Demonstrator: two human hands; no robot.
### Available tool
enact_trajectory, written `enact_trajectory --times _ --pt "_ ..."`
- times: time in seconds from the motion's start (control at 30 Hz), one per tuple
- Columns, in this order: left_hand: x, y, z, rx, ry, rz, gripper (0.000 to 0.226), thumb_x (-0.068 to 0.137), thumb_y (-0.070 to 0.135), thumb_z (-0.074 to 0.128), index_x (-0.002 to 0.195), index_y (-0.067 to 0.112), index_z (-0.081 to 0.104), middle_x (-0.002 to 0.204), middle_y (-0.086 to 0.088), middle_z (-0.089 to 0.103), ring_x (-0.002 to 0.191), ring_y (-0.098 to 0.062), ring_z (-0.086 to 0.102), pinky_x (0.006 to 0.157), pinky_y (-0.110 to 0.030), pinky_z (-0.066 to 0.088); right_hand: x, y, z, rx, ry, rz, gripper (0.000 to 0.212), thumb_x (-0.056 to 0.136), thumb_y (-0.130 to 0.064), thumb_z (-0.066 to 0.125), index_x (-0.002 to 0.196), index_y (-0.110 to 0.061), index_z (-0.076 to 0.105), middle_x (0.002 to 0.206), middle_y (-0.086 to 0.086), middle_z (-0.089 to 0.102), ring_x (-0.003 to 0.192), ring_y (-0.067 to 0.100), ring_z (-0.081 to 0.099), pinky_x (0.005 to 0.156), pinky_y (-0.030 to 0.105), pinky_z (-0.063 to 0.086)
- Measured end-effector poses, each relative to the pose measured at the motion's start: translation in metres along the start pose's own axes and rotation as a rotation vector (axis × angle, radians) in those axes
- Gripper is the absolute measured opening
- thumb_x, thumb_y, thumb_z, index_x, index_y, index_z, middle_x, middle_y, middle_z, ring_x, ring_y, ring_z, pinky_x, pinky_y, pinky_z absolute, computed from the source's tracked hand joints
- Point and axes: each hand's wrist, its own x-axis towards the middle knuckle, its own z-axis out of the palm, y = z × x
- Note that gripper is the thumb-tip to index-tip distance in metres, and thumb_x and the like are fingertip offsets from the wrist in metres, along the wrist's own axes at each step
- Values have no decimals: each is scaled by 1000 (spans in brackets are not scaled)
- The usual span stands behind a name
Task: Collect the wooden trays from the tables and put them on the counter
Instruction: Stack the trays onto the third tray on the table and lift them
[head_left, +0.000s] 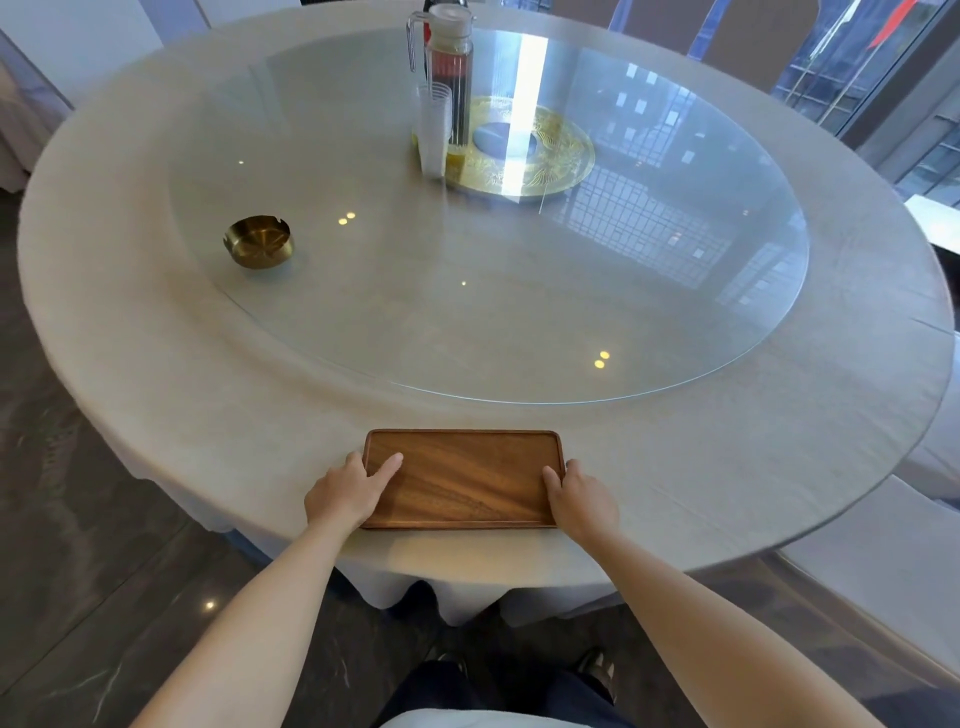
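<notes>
With both hands on the short ends of the tray (462, 478), I'm set up for a level two-handed lift. My left hand (345, 491) sits at the left end, thumb laid over the rim onto the flat wood, fingers curled down the outside edge. My right hand (579, 493) mirrors it at the right end, thumb on the inner lip, fingers wrapped round the outside. Both hands are closed on the tray; whether the fingers are under it yet I can't tell, they're hidden. The tray lies flat on the cloth at the near edge of the table (156, 364), just in front of me, nothing on it. Gripping the ends rather than the long sides makes sense to me: it balances the board and keeps it from tipping as it comes up.

Moving outward, the count. One wooden tray in view. One round glass turntable (519, 322) beyond it, well clear of the tray. On the glass, one brass ashtray (258, 241) to the left. Toward the middle, one pitcher (447, 62) of dark drink, upright, with one stack of clear cups (434, 132) just in front, both beside one gold disc (550, 156) at the hub. Nothing crowds the lift path. No counter is in sight, so I judge the carry is yet to come.
</notes>
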Motion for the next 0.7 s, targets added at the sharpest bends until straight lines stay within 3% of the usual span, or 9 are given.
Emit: enact_trajectory --times 0.27,0.43,0.57,0.7 --pt "14 -8 4 -234 -165 -68 81 66 80 48 110 13 57 108 -5 64 98 -27 60 89 -42 51 6 0 -1 181 -148 110 58 91 -54 39 118 -4 46 112 14 61 103 31 59 90 43 49" --pt "17 -5 2 -252 -170 -55 75 69 77 51 102 11 62 100 -7 66 92 -28 62 87 -41 52 8 1 -4 253 -172 117 60 91 -55 41 116 -1 49 99 8 54 90 25 52 79 35 41" --pt "14 6 3 -238 -166 -51 72 71 74 52 94 7 62 95 -9 66 88 -28 62 86 -42 53 4 13 -8 253 -175 119 60 90 -56 42 115 -2 49 106 12 60 95 29 57 80 36 46" --pt "3 41 6 -199 -151 0 69 73 70 55 91 3 57 94 -9 63 93 -31 61 83 -38 49 -7 38 -23 343 -152 177 49 89 -56 42 101 -9 44 78 0 51 59 19 61 76 40 56"
